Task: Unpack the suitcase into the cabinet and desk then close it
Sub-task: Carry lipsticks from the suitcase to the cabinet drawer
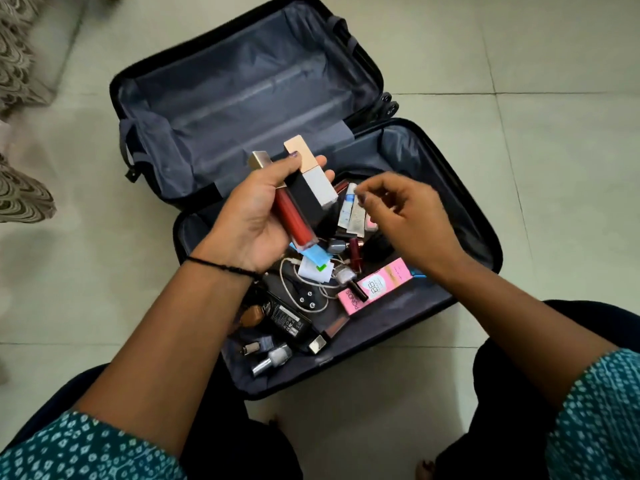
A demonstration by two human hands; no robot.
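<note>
A dark suitcase [485, 237] lies open on the floor, and its far half [242, 88] shows only grey lining. My left hand [249, 216] is palm up over the near half and grips several cosmetic tubes: a red lip gloss [294, 220] and black ones with gold caps [308, 188]. My right hand [405, 216] is blurred, its fingers loosely curled just above some small sachets [355, 216]; nothing shows in it. Loose in the near half lie a pink box [377, 284], a black charger [287, 317], a white cable [287, 282] and nail polish bottles [273, 358].
The suitcase sits on a pale tiled floor [519, 98]. Patterned fabric [20, 46] hangs along the left edge. My legs in dark trousers flank the near end of the suitcase.
</note>
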